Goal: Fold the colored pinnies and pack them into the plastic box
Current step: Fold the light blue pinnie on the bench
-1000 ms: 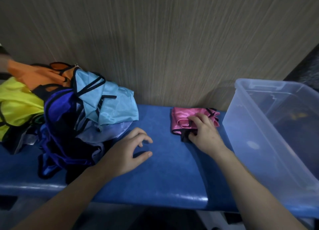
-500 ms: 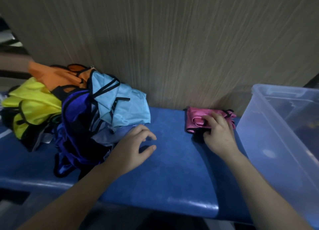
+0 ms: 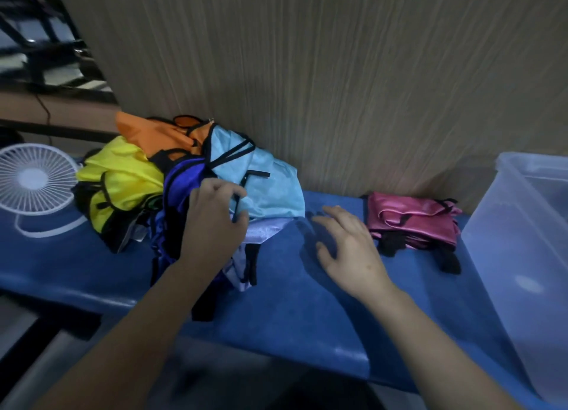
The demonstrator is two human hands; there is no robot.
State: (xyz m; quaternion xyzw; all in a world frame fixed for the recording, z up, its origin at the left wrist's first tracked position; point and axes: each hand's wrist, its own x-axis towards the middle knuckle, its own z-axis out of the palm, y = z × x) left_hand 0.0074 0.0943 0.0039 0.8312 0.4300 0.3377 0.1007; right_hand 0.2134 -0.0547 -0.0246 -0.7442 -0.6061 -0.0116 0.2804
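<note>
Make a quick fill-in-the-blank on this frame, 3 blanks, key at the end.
1. The folded pinny lying alone on the bench is ____.
2. The left hand touches the pile; the ____ hand holds nothing.
3. The white object at the bench's left end is a ____.

Missing words: pink; right; fan

I see a blue bench (image 3: pixel 292 311) bearing a pinny heap (image 3: pixel 184 188), folded pink pinny (image 3: pixel 412 219), white fan (image 3: pixel 33 179), clear box (image 3: pixel 504 256).
</note>
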